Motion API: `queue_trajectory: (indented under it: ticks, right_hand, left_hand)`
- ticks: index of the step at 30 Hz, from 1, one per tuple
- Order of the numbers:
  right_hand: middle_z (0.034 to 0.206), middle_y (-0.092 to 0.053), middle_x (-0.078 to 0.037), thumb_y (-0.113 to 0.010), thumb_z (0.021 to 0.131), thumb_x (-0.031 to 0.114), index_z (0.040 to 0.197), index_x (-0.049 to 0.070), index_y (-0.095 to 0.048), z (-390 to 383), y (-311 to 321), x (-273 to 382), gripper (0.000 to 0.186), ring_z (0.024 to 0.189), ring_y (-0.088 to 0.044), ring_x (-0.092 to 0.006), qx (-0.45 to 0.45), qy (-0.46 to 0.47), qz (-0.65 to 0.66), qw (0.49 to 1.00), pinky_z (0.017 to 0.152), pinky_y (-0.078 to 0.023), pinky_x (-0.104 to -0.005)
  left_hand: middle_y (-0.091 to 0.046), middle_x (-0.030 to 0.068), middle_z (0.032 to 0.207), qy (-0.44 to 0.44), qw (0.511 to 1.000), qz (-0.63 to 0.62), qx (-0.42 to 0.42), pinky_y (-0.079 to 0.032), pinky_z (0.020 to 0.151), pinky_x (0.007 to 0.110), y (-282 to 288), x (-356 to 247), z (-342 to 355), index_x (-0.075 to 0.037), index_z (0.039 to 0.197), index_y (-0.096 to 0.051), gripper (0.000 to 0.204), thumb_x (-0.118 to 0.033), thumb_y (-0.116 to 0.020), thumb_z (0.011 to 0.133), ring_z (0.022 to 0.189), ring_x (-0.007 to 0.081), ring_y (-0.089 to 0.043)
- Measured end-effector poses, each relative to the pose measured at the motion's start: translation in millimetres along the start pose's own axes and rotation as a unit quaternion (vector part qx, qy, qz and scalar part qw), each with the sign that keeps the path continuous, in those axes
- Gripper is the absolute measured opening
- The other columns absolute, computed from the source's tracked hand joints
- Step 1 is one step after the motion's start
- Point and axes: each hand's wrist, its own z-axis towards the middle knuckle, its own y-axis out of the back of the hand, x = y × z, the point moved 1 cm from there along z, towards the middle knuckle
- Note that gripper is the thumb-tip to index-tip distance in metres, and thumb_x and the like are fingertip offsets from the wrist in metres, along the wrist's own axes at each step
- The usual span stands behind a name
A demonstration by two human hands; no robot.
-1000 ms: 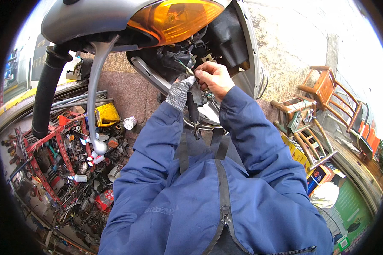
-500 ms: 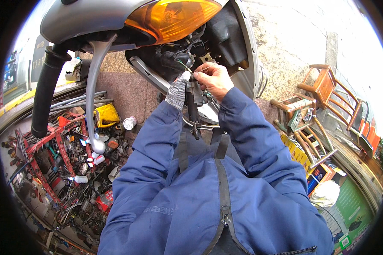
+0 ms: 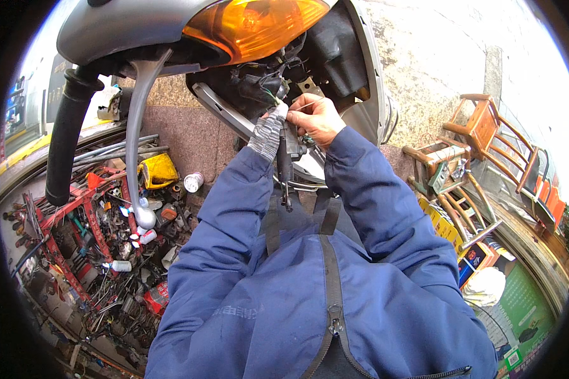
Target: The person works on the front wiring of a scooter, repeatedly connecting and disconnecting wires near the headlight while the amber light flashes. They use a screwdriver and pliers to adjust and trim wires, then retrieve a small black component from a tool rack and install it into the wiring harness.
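Observation:
My two hands meet in front of the opened front of a scooter. A grey knit glove covers part of my left hand [image 3: 270, 126], whose fingers are closed around thin wires [image 3: 272, 96] with a greenish one among them. Bare, my right hand [image 3: 317, 120] pinches a thin pale wire [image 3: 310, 103] between thumb and forefinger. Where the two wires meet is hidden by my fingers. Below my hands hangs a long black part [image 3: 285, 165], upright, beside my left wrist. Above is the orange light [image 3: 253, 28] of the scooter, with dark wiring behind my fingers.
At upper left, the scooter's black handgrip [image 3: 69, 139] and grey brake lever [image 3: 136, 126] stick out. A heap of tools and parts around a red metal frame [image 3: 63, 252] lies at left, near a yellow container [image 3: 157, 171]. Wooden chairs [image 3: 477, 129] stand at right.
My left hand has shifted slightly and now covers more of the black part's top. My right hand has turned a little, with the pale wire showing above its fingers.

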Motion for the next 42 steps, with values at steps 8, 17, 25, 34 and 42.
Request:
queue_trajectory:
  ticks: [8,17,25,34,42]
  right_hand:
    - [0.070,-0.062,-0.004,-0.070,0.080,0.011,0.084,0.001,-0.063,-3,1,-4,0.014,0.055,-0.053,-0.0087,-0.014,0.017,0.010,1.000,0.048,-0.042,-0.0230]
    - [0.070,-0.060,-0.003,-0.067,0.082,0.010,0.089,0.001,-0.065,-3,5,-7,0.012,0.056,-0.053,-0.0094,-0.018,0.009,0.051,0.999,0.051,-0.044,-0.0236]
    - [0.070,-0.059,-0.003,-0.066,0.083,0.011,0.090,0.001,-0.064,-4,6,-5,0.012,0.057,-0.052,-0.0088,-0.037,-0.007,0.062,0.997,0.051,-0.043,-0.0232]
    - [0.072,-0.061,-0.002,-0.066,0.085,0.010,0.092,0.002,-0.064,-7,3,-4,0.011,0.055,-0.052,-0.0063,-0.038,0.003,0.054,0.998,0.053,-0.044,-0.0204]
    - [0.075,-0.062,-0.003,-0.067,0.082,0.010,0.093,0.000,-0.064,-10,3,-5,0.015,0.060,-0.052,-0.0077,-0.032,0.011,0.060,0.998,0.053,-0.043,-0.0234]
  left_hand:
    - [-0.060,0.0123,0.075,-0.007,0.997,0.079,0.007,-0.054,0.055,0.034,-14,-9,-11,-0.004,0.091,-0.056,0.027,-0.031,-0.056,0.092,0.060,0.0210,-0.060]
    - [-0.060,0.0085,0.078,-0.006,0.997,0.076,-0.016,-0.055,0.056,0.031,-12,-6,-7,-0.004,0.092,-0.056,0.021,-0.025,-0.058,0.092,0.065,0.0182,-0.061]
    - [-0.059,0.0061,0.079,-0.025,0.998,0.061,-0.025,-0.054,0.057,0.028,-6,-5,-8,-0.005,0.092,-0.056,0.014,-0.020,-0.056,0.093,0.066,0.0145,-0.060]
    - [-0.063,0.0106,0.084,-0.035,0.996,0.082,0.002,-0.058,0.061,0.033,6,-6,-2,-0.006,0.102,-0.057,0.021,-0.023,-0.055,0.091,0.068,0.0208,-0.064]
    - [-0.063,0.0110,0.085,-0.025,0.998,0.062,0.006,-0.058,0.061,0.033,2,-6,-7,-0.003,0.103,-0.056,0.023,-0.022,-0.055,0.092,0.069,0.0218,-0.065]
